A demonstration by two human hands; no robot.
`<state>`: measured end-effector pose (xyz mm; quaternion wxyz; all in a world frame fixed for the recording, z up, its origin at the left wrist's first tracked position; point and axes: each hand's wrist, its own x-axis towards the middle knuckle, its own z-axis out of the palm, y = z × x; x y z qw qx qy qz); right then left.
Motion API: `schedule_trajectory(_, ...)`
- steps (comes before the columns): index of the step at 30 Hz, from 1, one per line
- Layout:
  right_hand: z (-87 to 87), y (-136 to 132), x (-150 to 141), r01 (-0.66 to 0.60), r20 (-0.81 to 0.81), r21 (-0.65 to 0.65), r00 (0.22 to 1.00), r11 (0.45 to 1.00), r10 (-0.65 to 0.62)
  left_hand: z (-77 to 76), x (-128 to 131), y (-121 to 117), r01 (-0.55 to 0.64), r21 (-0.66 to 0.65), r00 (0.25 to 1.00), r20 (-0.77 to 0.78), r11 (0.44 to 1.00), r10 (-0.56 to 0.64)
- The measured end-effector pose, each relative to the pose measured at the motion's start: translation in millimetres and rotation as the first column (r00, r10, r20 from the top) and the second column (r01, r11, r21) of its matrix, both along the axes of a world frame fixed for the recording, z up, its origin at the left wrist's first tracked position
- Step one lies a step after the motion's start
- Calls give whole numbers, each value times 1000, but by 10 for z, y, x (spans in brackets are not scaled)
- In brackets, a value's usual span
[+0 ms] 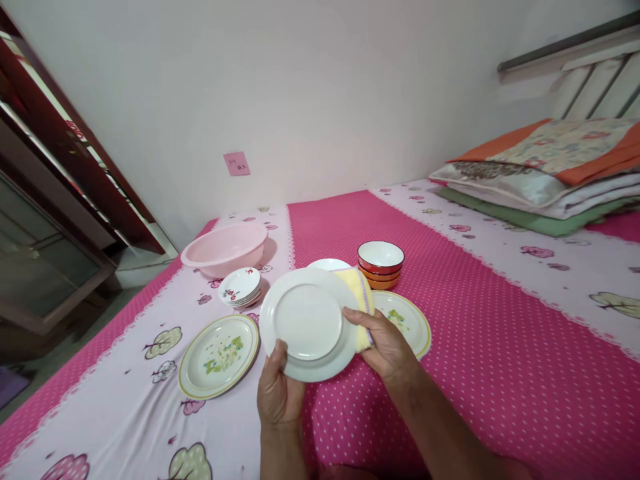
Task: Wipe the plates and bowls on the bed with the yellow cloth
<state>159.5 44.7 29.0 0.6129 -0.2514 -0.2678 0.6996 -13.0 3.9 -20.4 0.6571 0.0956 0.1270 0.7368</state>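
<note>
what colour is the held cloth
The cloth is pale yellow, edged in purple; the head view shows it.

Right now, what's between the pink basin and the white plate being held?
A stack of small flower-patterned dishes sits between the pink basin and the held white plate; the head view shows it.

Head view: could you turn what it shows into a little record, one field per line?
left hand: grips white plate, thumb on lower rim
right hand: grips plate's right edge with yellow cloth
to the left: pink basin, stack of small flowered plates, yellow-rimmed plate
to the right: bowl stack, second yellow-rimmed plate, partly hidden
behind the held plate: another white dish, mostly hidden
surface: pink-and-white patterned cover
background: pale wall, pink note, folded bedding
</note>
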Motion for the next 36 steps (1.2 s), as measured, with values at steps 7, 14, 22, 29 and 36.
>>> schedule_trajectory(7, -121, 87, 60, 114, 321, 10, 940, 993, -111, 0, -17, -29, 42, 87, 999, 21, 995, -44)
schedule_trajectory(14, -34, 57, 281, 400, 520, 208, 727, 892, -448, -67, -48, 12, 128, 310, 991, 2, 942, -135)
schedule_trajectory(22, 127, -357, -135, -347, 680, 732, 410, 586, -607, -186, -14, 81, 46, 159, 999, -24, 986, -43)
schedule_trajectory(29, 56, -485, -355, -621, 713, 622, 197, 477, -673, -432, -113, -3, -98, 9, 994, -37, 995, 99)
schedule_trajectory(36, 135, -343, -194, -502, 629, 707, 124, 498, -767, 63, 234, 1, 86, -78, 991, -92, 993, -93)
